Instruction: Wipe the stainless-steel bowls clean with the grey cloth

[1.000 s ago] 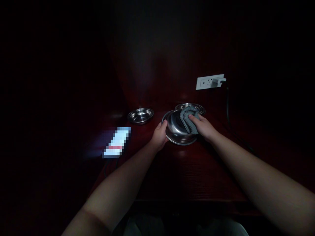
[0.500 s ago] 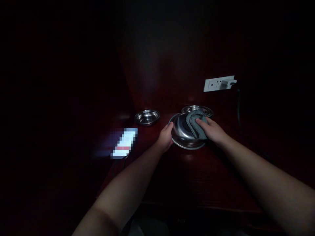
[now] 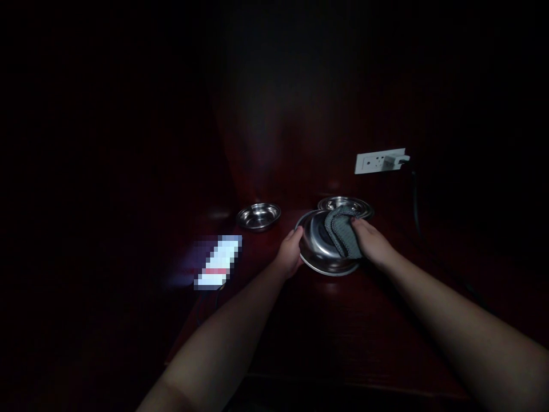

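Note:
A shiny steel bowl [image 3: 316,246] is tilted with its outer bottom turned up toward me. My left hand [image 3: 290,253] grips its rim at the left, the thumb on the near side and the other fingers hidden behind. Against the bowl's right part lies a folded grey-green cloth [image 3: 343,233], which my right hand [image 3: 372,241] holds with the thumb on top. The cloth covers part of the bowl's underside. Just behind the bowl sits a second steel dish [image 3: 332,203], partly hidden by the cloth and bowl.
Another small steel bowl [image 3: 258,217] stands upright on the dark red table [image 3: 326,332], left of my hands. A lit, pixelated screen [image 3: 219,262] with a cable lies at the left edge. On the back wall is a white socket [image 3: 369,163] with a plug and a hanging cord [image 3: 415,200].
The whole view has shifted, so everything sits slightly lower. My right thumb has moved toward the right edge of the cloth. My left hand keeps its grip on the bowl.

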`<state>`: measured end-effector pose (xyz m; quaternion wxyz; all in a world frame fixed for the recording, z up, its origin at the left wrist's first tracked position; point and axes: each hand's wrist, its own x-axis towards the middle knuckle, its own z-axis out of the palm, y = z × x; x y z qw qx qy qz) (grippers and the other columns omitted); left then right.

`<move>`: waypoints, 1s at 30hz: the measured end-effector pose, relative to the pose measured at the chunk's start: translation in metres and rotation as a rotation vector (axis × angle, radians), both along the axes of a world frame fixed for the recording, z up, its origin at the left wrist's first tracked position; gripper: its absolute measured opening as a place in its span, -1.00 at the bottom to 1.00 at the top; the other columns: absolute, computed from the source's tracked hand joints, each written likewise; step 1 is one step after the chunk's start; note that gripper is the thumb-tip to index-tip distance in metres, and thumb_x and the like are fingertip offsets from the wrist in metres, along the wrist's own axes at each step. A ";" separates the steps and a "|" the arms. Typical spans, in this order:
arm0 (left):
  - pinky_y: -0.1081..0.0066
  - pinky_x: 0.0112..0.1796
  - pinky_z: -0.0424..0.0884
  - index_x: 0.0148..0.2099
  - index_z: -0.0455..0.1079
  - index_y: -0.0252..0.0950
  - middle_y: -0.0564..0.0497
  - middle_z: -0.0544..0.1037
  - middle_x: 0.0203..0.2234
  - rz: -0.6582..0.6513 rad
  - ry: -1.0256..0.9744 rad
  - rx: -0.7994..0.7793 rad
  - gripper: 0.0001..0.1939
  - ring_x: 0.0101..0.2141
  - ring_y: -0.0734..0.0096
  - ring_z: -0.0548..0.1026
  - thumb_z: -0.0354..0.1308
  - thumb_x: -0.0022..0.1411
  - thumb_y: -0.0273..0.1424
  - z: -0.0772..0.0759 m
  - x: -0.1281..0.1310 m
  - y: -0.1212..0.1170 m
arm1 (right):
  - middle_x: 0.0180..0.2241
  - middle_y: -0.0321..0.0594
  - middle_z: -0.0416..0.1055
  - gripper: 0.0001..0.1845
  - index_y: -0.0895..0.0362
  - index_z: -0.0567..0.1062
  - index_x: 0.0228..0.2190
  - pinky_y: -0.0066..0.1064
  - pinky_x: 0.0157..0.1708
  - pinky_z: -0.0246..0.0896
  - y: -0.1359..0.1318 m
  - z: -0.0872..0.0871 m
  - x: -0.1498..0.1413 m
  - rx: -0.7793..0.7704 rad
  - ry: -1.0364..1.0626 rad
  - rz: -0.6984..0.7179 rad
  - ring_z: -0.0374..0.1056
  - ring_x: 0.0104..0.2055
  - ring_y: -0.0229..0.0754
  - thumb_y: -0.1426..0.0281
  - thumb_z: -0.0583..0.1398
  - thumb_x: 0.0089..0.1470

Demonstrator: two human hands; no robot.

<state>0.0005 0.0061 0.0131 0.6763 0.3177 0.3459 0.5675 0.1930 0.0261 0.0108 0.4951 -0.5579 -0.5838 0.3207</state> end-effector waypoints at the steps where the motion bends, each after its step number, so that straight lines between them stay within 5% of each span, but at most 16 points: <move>1: 0.19 -0.15 0.40 -0.18 0.36 -0.30 -0.12 0.55 -0.27 -0.004 -0.001 0.006 -0.77 -0.24 0.24 0.52 0.09 0.17 -0.27 -0.001 0.000 0.001 | -0.08 -0.14 0.43 -0.52 0.07 0.42 -0.16 -0.19 0.03 0.13 0.001 -0.001 0.000 0.018 -0.007 0.011 0.31 -0.03 -0.01 0.04 -0.06 0.11; 30: 0.18 -0.10 0.37 -0.14 0.39 -0.36 -0.18 0.56 -0.27 -0.027 -0.004 -0.025 -0.71 -0.22 0.19 0.52 0.06 0.18 -0.27 -0.015 -0.005 0.016 | -0.11 -0.13 0.46 -0.42 0.09 0.38 -0.08 -0.19 0.00 0.19 -0.010 0.009 -0.009 -0.075 0.043 0.101 0.38 -0.08 -0.07 0.03 0.19 -0.09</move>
